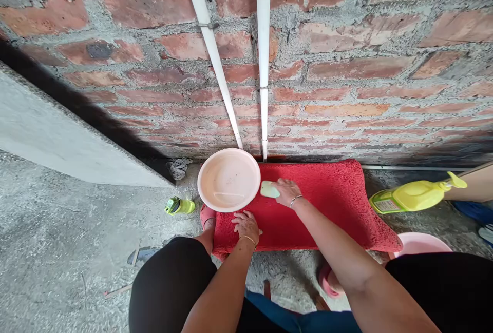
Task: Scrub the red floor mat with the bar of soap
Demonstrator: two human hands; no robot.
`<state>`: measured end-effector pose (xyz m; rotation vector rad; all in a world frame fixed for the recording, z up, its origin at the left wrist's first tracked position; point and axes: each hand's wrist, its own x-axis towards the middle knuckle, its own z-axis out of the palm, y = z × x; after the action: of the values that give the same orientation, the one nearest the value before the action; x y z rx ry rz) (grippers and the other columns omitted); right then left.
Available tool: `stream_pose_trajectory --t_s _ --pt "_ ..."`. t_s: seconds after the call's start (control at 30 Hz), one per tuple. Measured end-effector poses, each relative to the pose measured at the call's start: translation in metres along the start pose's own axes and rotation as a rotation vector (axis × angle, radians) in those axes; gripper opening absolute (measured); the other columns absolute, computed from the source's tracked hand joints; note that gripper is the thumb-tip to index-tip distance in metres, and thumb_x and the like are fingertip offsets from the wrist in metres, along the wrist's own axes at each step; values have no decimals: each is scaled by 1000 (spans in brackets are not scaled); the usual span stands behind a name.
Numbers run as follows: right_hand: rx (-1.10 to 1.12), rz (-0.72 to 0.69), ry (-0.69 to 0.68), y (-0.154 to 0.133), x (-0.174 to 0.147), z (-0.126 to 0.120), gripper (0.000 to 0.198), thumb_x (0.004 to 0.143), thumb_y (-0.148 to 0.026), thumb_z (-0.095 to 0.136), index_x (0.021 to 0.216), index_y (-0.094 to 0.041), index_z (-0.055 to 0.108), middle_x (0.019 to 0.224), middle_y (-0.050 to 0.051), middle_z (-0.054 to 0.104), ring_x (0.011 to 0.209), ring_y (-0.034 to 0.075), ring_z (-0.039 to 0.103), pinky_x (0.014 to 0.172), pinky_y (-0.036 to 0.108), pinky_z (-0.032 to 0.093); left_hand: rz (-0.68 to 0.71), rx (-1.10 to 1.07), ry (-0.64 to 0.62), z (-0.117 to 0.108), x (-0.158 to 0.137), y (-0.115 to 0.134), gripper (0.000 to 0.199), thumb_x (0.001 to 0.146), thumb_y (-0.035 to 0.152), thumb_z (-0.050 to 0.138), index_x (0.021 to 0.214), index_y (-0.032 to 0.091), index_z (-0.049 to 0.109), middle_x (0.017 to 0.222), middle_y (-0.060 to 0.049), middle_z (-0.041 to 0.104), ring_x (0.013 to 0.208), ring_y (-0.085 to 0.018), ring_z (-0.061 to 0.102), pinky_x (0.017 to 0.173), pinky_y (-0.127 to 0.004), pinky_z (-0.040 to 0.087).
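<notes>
A red, shaggy-looking mat (339, 184) lies in front of me beside the wall, its right end hanging down. My right hand (288, 192), with a bracelet at the wrist, is closed around a pale green block (269, 189) low over the mat; it looks like a bar of soap, but I cannot be sure. My left hand (246, 225) rests on the mat's left part with fingers spread, just below a pale pink basin (215, 169). The basin holds what looks like shallow water and sits at the mat's left end.
White pipes (263, 66) run down the brick wall (346, 66). A green bottle (180, 206) and a grey rag (179, 168) are at left, near a pale slab (77, 133). At right stand a yellow pump bottle (412, 197) and a pink tub (423, 243).
</notes>
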<state>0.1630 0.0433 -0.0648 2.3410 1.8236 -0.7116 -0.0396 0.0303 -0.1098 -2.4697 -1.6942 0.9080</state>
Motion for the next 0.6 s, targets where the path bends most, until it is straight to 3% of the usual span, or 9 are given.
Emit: stream_pose_trajectory --t_s 0.13,0.2,0.23,0.33,0.47,0.53,0.6 --pt "193 545 63 55 -26 5 60 79 -40 61 136 -26 47 120 11 53 108 27 57 88 36 42 -9 2 -9 2 1 1 99 65 57 76 144 8 40 139 -38 43 115 -53 53 64 -47 55" --pt "270 711 87 66 -39 10 63 81 -45 58 139 -24 43 121 12 52 108 26 58 86 36 43 -7 3 7 4 1 2 99 65 57 76 143 8 40 138 -38 43 115 -53 52 64 -48 55" --pt "283 728 102 65 -42 12 63 81 -46 58 138 -24 43 122 12 52 109 26 58 86 35 44 -3 7 16 5 2 2 99 65 57 76 143 8 40 138 -38 44 114 -53 53 64 -48 55" --pt "259 594 137 35 -35 16 61 79 -45 62 135 -25 47 122 10 52 109 26 57 88 34 43 0 37 29 7 3 2 99 64 58 76 141 7 41 136 -39 45 112 -53 55 61 -46 55" --pt "260 357 96 -21 -1 14 62 75 -42 65 134 -28 49 123 9 52 107 25 56 87 34 43 6 72 39 4 4 0 93 64 59 75 139 11 46 134 -36 49 109 -51 58 57 -43 55" --pt "258 301 67 -30 10 13 61 74 -39 66 133 -29 49 123 9 52 109 25 56 86 34 43 7 70 48 4 6 -1 90 64 58 75 136 13 48 134 -35 51 108 -50 59 56 -43 56" --pt "242 306 54 -17 10 13 62 73 -37 67 131 -28 50 123 10 52 110 25 55 87 34 43 -3 21 72 6 8 -1 87 62 54 76 134 11 50 132 -34 52 107 -51 59 55 -45 56"
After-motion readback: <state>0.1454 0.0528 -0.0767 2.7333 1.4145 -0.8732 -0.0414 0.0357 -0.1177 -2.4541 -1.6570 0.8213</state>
